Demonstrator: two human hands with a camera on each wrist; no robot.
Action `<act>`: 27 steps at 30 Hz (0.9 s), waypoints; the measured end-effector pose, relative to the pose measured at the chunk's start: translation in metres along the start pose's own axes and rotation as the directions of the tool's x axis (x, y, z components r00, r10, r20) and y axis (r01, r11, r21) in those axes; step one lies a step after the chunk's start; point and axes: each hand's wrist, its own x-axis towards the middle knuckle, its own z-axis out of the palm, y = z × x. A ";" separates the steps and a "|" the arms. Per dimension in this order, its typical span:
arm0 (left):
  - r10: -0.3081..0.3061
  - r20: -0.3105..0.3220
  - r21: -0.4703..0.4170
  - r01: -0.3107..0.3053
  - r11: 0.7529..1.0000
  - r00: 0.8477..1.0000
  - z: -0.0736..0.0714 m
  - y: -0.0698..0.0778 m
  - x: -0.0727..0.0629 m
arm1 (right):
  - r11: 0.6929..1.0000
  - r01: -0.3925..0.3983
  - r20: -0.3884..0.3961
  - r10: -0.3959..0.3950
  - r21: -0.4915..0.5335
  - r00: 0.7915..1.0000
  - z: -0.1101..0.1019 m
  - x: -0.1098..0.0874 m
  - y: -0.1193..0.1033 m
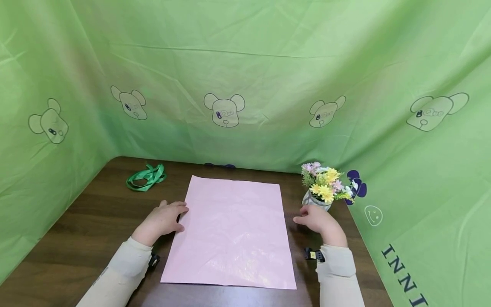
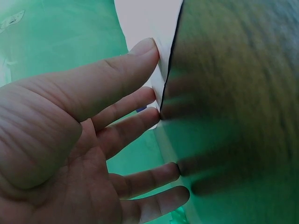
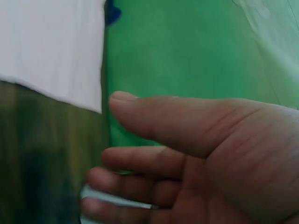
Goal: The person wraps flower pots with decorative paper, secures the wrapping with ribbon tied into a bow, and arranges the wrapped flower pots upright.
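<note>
left fingers [image 2: 131, 129] at pink sheet [image 1: 232, 230] edge, green cloth [image 1: 245, 34] lettered "inni" [image 1: 407, 282]

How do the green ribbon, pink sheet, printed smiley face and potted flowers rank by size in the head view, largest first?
1. Pink sheet, by far the largest
2. Potted flowers
3. Green ribbon, loosely coiled
4. Printed smiley face
</note>
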 end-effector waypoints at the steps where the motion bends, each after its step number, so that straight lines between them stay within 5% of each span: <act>1: 0.002 -0.001 0.001 -0.002 1.000 1.000 0.000 0.000 0.000 | 1.000 -0.013 0.012 0.013 0.011 1.000 -0.004 -0.003 0.005; 9: 0.002 -0.004 0.001 -0.002 1.000 1.000 0.001 -0.002 0.001 | 0.997 -0.012 0.005 0.011 0.075 1.000 -0.029 -0.023 0.045; 16: 0.005 -0.007 0.005 -0.005 1.000 1.000 0.001 -0.003 0.002 | 0.992 -0.089 -0.056 0.095 0.089 0.994 -0.040 -0.033 0.073; 22: 0.006 -0.007 0.005 -0.006 1.000 1.000 0.001 -0.001 0.001 | 0.987 -0.127 -0.123 0.138 0.096 0.983 -0.033 -0.027 0.089; 27: 0.007 -0.008 0.004 -0.007 1.000 1.000 0.001 0.000 0.001 | 0.979 -0.078 -0.220 0.120 0.187 0.968 -0.018 -0.013 0.097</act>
